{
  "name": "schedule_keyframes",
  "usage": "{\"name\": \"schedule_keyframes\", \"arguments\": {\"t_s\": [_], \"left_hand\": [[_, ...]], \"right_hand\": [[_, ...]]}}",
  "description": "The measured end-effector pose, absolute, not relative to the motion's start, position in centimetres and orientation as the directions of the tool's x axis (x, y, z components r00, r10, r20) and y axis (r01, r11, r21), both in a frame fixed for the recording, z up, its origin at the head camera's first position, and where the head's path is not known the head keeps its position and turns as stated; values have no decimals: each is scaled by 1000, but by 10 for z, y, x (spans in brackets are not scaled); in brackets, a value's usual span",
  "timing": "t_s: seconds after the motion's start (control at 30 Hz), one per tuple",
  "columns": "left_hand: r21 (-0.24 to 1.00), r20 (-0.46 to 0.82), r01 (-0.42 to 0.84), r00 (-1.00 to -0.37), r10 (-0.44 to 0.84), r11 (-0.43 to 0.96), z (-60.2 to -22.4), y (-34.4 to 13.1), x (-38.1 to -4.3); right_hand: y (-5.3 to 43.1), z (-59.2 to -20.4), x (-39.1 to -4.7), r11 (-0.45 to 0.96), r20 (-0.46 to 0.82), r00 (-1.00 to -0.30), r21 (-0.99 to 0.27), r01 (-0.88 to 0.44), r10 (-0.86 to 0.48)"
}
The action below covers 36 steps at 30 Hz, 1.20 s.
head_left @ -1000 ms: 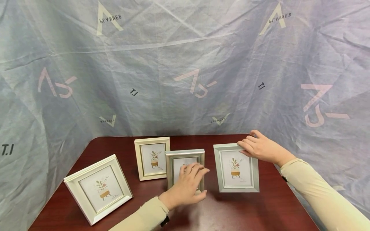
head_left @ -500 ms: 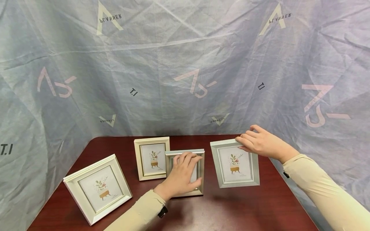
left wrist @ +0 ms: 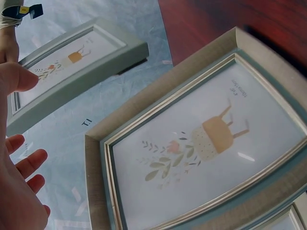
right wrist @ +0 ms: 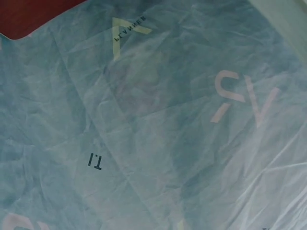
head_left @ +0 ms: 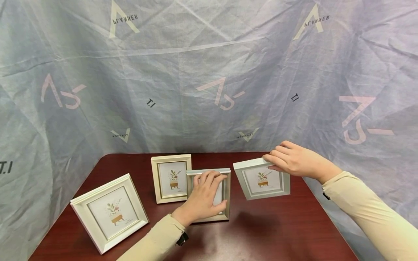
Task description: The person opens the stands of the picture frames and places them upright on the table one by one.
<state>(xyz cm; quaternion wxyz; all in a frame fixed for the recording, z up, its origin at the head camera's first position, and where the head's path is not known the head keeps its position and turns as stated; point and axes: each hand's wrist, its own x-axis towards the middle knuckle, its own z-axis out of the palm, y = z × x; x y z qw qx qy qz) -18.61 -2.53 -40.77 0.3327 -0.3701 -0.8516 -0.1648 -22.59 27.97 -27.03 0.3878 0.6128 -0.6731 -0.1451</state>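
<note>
By its top edge, my right hand (head_left: 294, 161) pinches a pale grey-green picture frame (head_left: 262, 179), held above the table with its face tilted upward. The same grey-green frame (left wrist: 62, 67) shows at upper left in the left wrist view. My left hand (head_left: 205, 197), fingers loosely bent and spread, hovers before a silver-champagne picture frame (head_left: 226, 194) standing upright and covers part of its print. In the left wrist view the fingers (left wrist: 32, 163) stay apart from this silver-champagne frame (left wrist: 206, 139), whose print has a potted plant. The right wrist view catches no hand.
A cream picture frame (head_left: 173, 177) stands behind and left of the silver-champagne one, partly overlapped by it. A larger off-white frame (head_left: 112, 214) stands turned at the left. The dark red table (head_left: 294, 224) ends at a grey printed cloth (head_left: 183, 72) behind.
The grey-green frame has risen and shifted slightly left, its bottom edge swinging up so its face looks shorter. My left hand has moved slightly left and up before the silver-champagne frame.
</note>
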Motion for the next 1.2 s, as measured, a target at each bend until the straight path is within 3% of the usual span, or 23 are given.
{"name": "schedule_keyframes", "arguments": {"t_s": [0.6,0.77,1.2], "left_hand": [[50,698,747,-501,511,663,-404,-29,-183],[56,699,750,-500,511,659,-404,-31,-182],[17,675,749,-497,546,662,-394,-36,-188]], "right_hand": [[274,-261,-220,262,326,-68,598,-757,-943],[272,-263,-215,244,320,-63,566,-788,-945],[267,-264,-204,153,284,36,614,-774,-958]]}}
